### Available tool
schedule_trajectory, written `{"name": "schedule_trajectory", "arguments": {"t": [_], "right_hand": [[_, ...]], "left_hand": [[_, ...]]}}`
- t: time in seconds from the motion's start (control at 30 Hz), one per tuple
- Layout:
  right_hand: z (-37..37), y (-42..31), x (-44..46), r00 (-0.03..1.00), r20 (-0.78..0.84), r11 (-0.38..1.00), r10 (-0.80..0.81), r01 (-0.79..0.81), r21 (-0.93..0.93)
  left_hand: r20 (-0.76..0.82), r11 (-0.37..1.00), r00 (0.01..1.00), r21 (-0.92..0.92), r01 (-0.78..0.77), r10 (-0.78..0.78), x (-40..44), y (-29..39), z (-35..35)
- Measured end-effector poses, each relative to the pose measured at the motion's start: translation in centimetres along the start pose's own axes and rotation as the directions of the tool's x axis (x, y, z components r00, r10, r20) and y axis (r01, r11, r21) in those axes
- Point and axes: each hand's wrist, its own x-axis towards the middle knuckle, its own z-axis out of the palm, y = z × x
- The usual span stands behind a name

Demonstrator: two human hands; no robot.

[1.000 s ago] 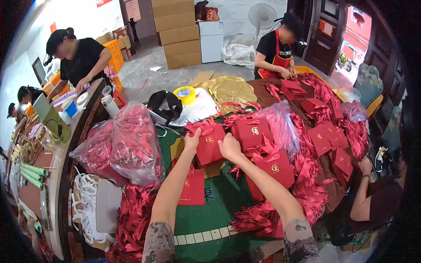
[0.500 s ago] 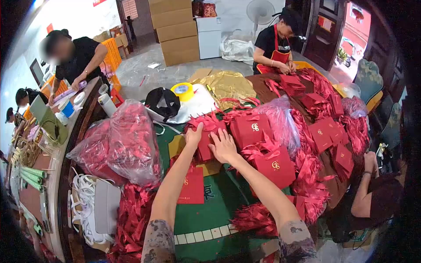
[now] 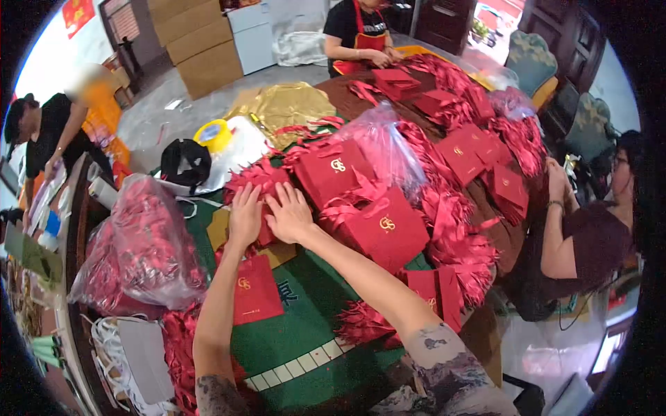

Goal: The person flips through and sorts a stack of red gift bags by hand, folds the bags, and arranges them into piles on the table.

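Observation:
My left hand (image 3: 245,216) and my right hand (image 3: 290,213) lie side by side on a stack of small red paper bags (image 3: 266,234) with ribbon handles. Fingers of both hands are stretched out and rest flat on it. Red ribbons (image 3: 260,173) bunch up just beyond my fingertips. Right of my right hand stand more red bags with a gold logo (image 3: 338,166), and a nearer red bag (image 3: 387,229) has its ribbon loose on top. Below my left wrist a single red bag (image 3: 255,291) lies on the green mat (image 3: 312,305).
Clear plastic sacks of red ribbon (image 3: 152,243) stand at the left. Behind my hands are a black cap (image 3: 186,165), a yellow tape roll (image 3: 213,136) and gold wrapping (image 3: 295,111). Co-workers sit or stand at the right (image 3: 590,236), back (image 3: 354,41) and left (image 3: 59,125).
The view has swung to the right, so things on the table sit further left. My left hand has flattened beside my right on the bag stack; both stay there.

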Motion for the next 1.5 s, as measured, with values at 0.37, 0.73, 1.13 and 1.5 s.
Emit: {"name": "schedule_trajectory", "arguments": {"t": [0.37,0.73,1.13,1.5], "right_hand": [[0.7,0.5,2.2,0.999,-0.048,1.000,-0.024,0.023,-0.019],[0.7,0.6,2.9,0.997,0.071,0.988,-0.015,0.026,-0.149],[-1.3,0.6,3.5,0.991,0.134,0.999,-0.005,0.009,-0.032],[-3.6,0.1,3.2,0.995,-0.056,0.997,-0.083,0.082,-0.007]], "left_hand": [[0.081,0.999,0.996,0.025,0.022,-0.024,-0.3,-0.4,1.0],[0.148,0.989,0.983,0.113,0.094,-0.110,0.2,-0.9,2.0],[0.097,0.973,0.979,0.169,0.160,-0.178,1.3,1.1,-0.1],[0.020,0.982,0.986,0.092,0.163,-0.166,2.0,2.2,-2.2]]}}
